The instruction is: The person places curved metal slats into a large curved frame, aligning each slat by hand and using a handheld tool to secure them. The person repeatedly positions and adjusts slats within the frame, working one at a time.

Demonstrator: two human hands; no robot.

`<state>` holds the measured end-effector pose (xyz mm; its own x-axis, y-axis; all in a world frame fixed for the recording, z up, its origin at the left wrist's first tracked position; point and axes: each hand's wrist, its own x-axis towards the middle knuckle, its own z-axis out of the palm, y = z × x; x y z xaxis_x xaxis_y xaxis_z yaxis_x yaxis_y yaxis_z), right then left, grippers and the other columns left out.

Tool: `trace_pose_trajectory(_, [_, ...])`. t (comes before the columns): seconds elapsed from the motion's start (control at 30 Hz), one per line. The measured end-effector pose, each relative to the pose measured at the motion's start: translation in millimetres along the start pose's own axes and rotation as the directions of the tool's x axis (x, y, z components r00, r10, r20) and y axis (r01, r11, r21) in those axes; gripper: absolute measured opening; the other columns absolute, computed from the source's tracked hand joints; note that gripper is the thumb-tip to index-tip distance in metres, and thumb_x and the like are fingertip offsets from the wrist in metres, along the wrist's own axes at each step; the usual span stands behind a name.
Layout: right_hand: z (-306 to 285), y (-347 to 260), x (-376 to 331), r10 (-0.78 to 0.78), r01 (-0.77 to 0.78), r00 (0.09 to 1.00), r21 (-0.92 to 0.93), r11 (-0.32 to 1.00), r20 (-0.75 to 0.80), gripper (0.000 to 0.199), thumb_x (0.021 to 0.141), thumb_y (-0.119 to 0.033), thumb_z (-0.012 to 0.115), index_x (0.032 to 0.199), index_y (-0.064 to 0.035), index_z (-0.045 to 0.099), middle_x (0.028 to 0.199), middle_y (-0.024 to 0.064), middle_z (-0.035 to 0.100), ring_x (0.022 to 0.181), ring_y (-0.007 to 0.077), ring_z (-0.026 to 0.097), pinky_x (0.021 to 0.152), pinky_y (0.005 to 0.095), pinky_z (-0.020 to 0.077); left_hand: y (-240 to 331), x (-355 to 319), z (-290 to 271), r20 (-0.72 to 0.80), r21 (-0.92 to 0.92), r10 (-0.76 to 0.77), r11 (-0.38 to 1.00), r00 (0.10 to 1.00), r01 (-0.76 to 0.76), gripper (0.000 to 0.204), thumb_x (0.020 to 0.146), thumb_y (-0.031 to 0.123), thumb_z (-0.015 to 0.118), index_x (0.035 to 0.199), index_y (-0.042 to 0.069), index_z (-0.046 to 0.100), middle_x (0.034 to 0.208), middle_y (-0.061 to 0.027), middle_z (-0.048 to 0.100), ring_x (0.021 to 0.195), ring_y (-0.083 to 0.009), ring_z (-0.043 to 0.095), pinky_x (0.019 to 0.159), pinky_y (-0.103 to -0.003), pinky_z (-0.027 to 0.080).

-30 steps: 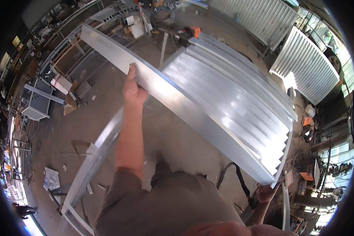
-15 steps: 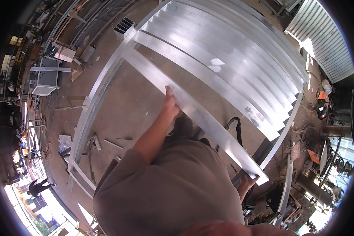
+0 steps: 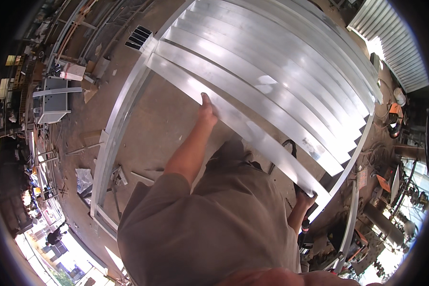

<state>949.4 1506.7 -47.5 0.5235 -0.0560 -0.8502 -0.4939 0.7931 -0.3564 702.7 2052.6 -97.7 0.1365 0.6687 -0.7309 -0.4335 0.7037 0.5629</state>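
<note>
The left grip clasps a long slat by its lower edge, thumb on its face; the right grip holds its right end. It spans a metal frame, an open gap separating it from smooth, shiny, overlapping slats.

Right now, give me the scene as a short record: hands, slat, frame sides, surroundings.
Left hand: holds the metal slat, thumb on its face
Right hand: grips the slat near its right end
Slat position: slantwise between left rail and right rail
Slat row: beyond it, gap showing
Left floor: plastic bag
Upper right: corrugated panel
</note>
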Motion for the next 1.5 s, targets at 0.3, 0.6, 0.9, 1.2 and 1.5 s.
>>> trace_pose_trajectory(0.3, [10,29,67,0.066,-0.069,0.998,0.251,0.965,0.021,0.044,0.098,-0.036,0.052,0.129,-0.0048,0.061,0.135,0.0148,0.062,0.124,0.0306,0.056,0.11,0.0485,0.0445,-2,27,-23,0.142,0.383,0.003,0.922,0.99,-0.058,0.071,0.107,0.059,0.051,0.159,0.013,0.039,0.109,-0.0005,0.048,0.09,-0.0166,0.049,0.076,-0.033,0.048])
trace_pose_trajectory(0.6, [46,47,54,-0.216,0.274,0.935,0.186,0.944,-0.281,0.06,0.106,-0.058,0.051,0.14,-0.0077,0.052,0.138,0.0133,0.059,0.125,0.0344,0.058,0.112,0.0523,0.0444,61,-15,6,0.715,0.696,0.426,-0.515,0.555,-0.501,0.065,0.083,0.052,0.085,0.119,0.0,0.067,0.121,-0.0179,0.066,0.116,-0.0338,0.061,0.1,-0.047,0.049])
trace_pose_trajectory(0.9, [80,55,51,-0.218,0.262,0.945,0.168,0.95,-0.244,0.062,0.107,-0.056,0.052,0.143,-0.0056,0.048,0.14,0.0147,0.056,0.126,0.0345,0.056,0.111,0.0526,0.045,-22,-64,111,0.74,0.14,-0.432,-0.651,0.516,-0.746,0.071,0.073,0.039,0.091,0.131,0.012,0.06,0.133,-0.01,0.061,0.129,-0.0336,0.052,0.114,-0.049,0.037])
trace_pose_trajectory(1.2, [75,54,64,-0.193,0.236,0.959,0.211,0.948,-0.207,0.064,0.107,-0.056,0.053,0.143,-0.0039,0.048,0.143,0.0147,0.054,0.129,0.032,0.055,0.114,0.0476,0.0427,-27,-51,107,0.753,0.168,-0.418,-0.624,0.507,-0.763,0.069,0.071,0.037,0.092,0.128,0.013,0.061,0.126,-0.0092,0.06,0.126,-0.0356,0.052,0.111,-0.051,0.038])
trace_pose_trajectory(1.5, [73,57,70,-0.23,0.271,0.95,0.191,0.943,-0.211,0.065,0.107,-0.056,0.052,0.145,-0.0035,0.046,0.145,0.0146,0.053,0.13,0.0319,0.054,0.115,0.0481,0.0424,-27,-48,106,0.787,0.178,-0.41,-0.564,0.461,-0.806,0.066,0.07,0.034,0.092,0.125,0.014,0.063,0.127,-0.0078,0.06,0.126,-0.0344,0.052,0.111,-0.052,0.037])
